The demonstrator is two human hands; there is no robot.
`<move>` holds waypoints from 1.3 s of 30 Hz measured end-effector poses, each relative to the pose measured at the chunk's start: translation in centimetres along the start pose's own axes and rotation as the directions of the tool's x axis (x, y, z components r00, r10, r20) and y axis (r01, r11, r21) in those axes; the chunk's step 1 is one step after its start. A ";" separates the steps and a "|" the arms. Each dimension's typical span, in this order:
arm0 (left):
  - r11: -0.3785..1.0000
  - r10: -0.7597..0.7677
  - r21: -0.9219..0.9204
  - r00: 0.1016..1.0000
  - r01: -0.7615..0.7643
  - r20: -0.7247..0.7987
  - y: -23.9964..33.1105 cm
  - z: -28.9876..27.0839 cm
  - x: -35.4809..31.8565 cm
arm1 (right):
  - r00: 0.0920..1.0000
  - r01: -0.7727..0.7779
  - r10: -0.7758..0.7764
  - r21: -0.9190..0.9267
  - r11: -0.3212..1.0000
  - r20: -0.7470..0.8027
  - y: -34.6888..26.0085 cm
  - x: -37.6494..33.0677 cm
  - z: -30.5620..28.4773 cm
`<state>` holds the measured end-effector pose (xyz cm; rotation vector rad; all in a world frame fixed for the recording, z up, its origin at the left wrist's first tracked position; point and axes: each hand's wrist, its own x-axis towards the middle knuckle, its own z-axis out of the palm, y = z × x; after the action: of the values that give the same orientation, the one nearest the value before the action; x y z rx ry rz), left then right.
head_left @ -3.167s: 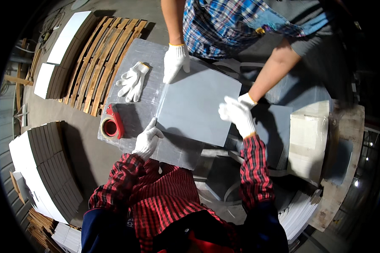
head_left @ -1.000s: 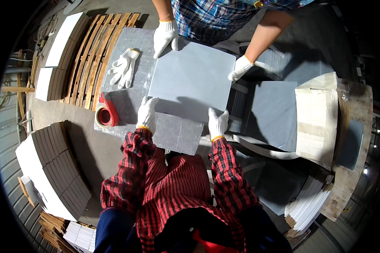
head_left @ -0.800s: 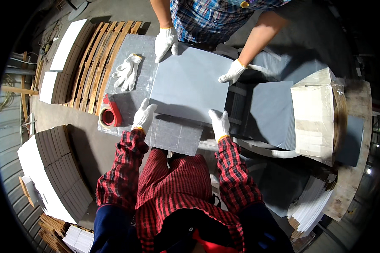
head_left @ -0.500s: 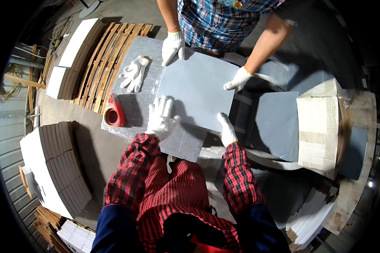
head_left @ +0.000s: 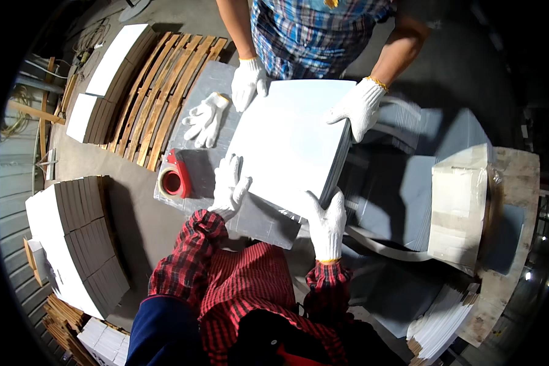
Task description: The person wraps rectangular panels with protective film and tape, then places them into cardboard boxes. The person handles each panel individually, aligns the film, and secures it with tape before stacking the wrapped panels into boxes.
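Observation:
A stack of flat square sheets [head_left: 290,143], its top brightly lit, stands on the grey work surface in front of me. My right hand [head_left: 326,222], in a white knit glove, grips its near right corner, thumb over the top and fingers along the side. At the near left edge, my gloved left hand [head_left: 229,189] rests against the sheets with fingers stretched out. Across from me a co-worker's gloved hands hold the far side, one [head_left: 247,82] at the far left corner, the other [head_left: 361,110] at the right edge.
A red tape dispenser [head_left: 183,174] and a spare pair of white gloves [head_left: 207,119] lie left of the stack. Beyond stands a slatted wooden pallet [head_left: 165,91]. White stacks [head_left: 73,244] line the left; grey sheets [head_left: 396,189] and a pale carton [head_left: 460,213] are at right.
More sheet layers now show at the stack's right side, and its top looks brighter and higher. My right hand has moved nearer, onto the corner; the co-worker's right-side hand now wraps the edge.

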<state>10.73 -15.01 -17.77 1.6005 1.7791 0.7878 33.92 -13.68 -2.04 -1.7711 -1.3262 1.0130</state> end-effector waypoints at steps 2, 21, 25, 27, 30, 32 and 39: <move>0.997 0.000 -0.071 0.998 -0.004 -0.062 -0.7 -0.5 0.5 | 0.997 -0.024 0.014 -0.125 0.992 -0.082 -4.0 -0.4 2.0; 0.818 0.157 -0.575 0.970 -0.021 0.187 0.0 -15.3 3.9 | 0.889 -0.062 -0.179 -0.498 0.865 -0.422 -14.0 -3.8 18.5; 0.521 0.560 -0.640 0.792 -0.565 -0.243 3.3 -20.5 9.5 | 0.864 -0.054 -0.230 -0.536 0.843 -0.448 -14.3 -3.5 19.7; 0.407 0.750 -0.464 0.578 -0.786 -0.321 5.2 -22.5 12.3 | 0.871 -0.073 -0.217 -0.555 0.829 -0.440 -13.9 -3.0 19.4; 0.175 0.930 -0.421 0.290 -0.890 -0.225 8.5 -21.7 16.7 | 0.884 -0.045 -0.228 -0.560 0.827 -0.409 -14.2 -2.6 19.2; 0.007 0.982 -0.490 0.098 -0.872 -0.161 11.4 -19.9 18.3 | 0.886 -0.047 -0.255 -0.621 0.782 -0.388 -12.9 -2.7 18.4; 0.110 0.944 -0.210 0.036 -0.971 0.329 12.6 -18.5 17.8 | 0.815 0.195 0.228 0.623 0.757 -0.533 -9.4 -6.8 18.6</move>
<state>2.95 3.30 2.73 2.7619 0.0901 0.7998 12.17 -16.64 -1.07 -1.3560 -0.4583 0.7136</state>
